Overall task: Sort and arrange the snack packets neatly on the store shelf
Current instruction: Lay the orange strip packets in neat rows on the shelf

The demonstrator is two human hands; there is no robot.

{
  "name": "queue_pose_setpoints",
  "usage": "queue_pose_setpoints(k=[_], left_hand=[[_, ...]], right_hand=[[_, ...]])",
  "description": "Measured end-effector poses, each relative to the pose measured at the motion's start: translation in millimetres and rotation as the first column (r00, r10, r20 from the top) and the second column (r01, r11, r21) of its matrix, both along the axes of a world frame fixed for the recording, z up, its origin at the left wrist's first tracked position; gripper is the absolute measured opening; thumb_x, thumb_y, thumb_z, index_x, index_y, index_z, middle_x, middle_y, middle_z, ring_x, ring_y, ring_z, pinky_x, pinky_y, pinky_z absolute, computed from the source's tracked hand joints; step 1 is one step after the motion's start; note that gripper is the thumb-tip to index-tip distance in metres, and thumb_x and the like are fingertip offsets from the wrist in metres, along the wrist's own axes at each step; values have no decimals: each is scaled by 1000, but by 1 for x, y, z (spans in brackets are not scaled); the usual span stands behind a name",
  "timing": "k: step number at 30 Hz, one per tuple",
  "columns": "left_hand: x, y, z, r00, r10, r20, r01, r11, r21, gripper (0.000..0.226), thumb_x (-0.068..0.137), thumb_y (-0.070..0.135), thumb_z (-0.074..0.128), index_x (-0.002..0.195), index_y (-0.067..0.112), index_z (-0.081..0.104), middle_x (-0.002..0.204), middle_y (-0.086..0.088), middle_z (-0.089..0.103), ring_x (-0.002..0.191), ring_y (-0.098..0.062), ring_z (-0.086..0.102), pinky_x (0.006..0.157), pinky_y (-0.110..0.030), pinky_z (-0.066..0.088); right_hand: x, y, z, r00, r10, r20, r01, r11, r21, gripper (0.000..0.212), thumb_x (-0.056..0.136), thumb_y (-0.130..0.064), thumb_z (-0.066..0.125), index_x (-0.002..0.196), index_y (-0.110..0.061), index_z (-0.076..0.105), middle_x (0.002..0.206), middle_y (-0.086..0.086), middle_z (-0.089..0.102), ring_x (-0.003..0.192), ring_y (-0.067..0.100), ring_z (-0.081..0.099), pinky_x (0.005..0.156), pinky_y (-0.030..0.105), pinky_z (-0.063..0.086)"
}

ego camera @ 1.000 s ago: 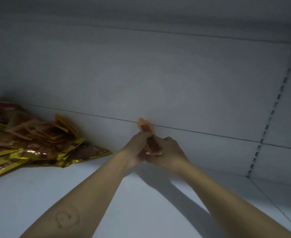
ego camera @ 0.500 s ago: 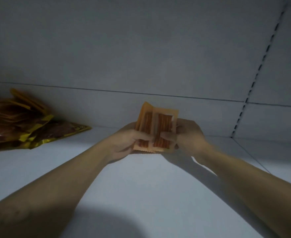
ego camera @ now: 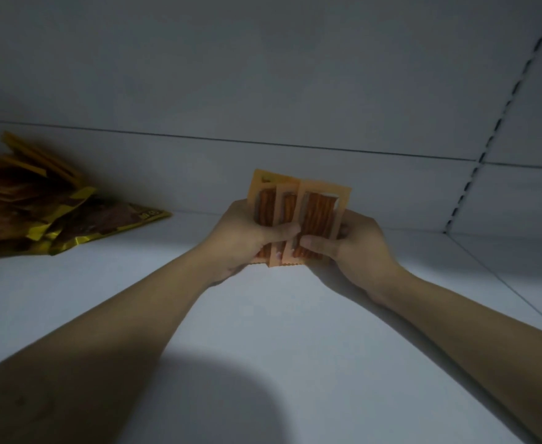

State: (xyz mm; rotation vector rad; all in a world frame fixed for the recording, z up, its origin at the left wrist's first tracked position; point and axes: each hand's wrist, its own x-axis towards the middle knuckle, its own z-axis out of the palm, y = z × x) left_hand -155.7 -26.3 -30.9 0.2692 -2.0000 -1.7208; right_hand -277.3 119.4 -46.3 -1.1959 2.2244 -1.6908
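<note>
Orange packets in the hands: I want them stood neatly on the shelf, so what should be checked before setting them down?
1. Grip: left hand and right hand both hold the orange packets, thumbs across the fronts: ok.
2. Edges squared: three packets show, fanned and staggered: not ok.
3. Upright, fronts toward the camera: ok.
4. Bottom edges touching the shelf: cannot tell.
5. Kept apart from the yellow-brown pile at left: ok.
</note>
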Motion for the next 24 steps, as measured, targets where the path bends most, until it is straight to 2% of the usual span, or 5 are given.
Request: queue_pose_setpoints(k=[6, 9, 14, 19, 24], left_hand=[[7, -12, 3, 947, -270, 172, 253, 961, 112, 26, 86, 7, 61, 111, 6, 70, 111, -26, 68, 115, -45, 60, 109, -57, 40], [4, -14, 0, 966, -182, 183, 181, 983, 26, 26, 94, 7, 62, 120, 0, 64, 117, -26, 67, 112, -45, 62, 103, -54, 47], [-5, -7, -3, 995, -67, 68, 66, 998, 23, 17, 86, 7, 73, 102, 12, 72, 96, -6, 77, 90, -23, 74, 72, -27, 59], [-3, 0, 3, 981, -141, 134, 139, 990, 26, 28, 90, 7, 69, 117, 7, 67, 110, -13, 73, 102, -27, 71, 88, -38, 58], [5, 13, 6, 977, -158, 141, 153, 987, 43, 36, 86, -1, 71, 120, 9, 66, 112, -13, 73, 102, -28, 70, 85, -38, 59]], right_hand=[[-11, 6, -2, 995, -96, 17, 96, 995, -5, 22, 77, -23, 83, 97, -22, 75, 89, -11, 76, 85, 11, 72, 82, 37, 58], [-14, 10, -5, 995, -89, 40, 90, 996, -8, 20, 78, -21, 81, 96, -22, 73, 88, -12, 76, 84, 9, 72, 79, 36, 58], [-15, 11, -6, 995, -90, -34, 91, 996, 16, 11, 81, -29, 79, 89, -30, 71, 84, -23, 73, 78, -2, 69, 72, 25, 54], [-17, 12, -5, 997, -80, 6, 80, 997, -6, 15, 81, -25, 79, 95, -26, 73, 89, -15, 75, 86, 7, 72, 82, 34, 58], [-10, 12, -6, 997, -74, 20, 74, 997, -5, 16, 82, -22, 79, 96, -26, 72, 87, -17, 75, 83, 3, 71, 78, 29, 56]])
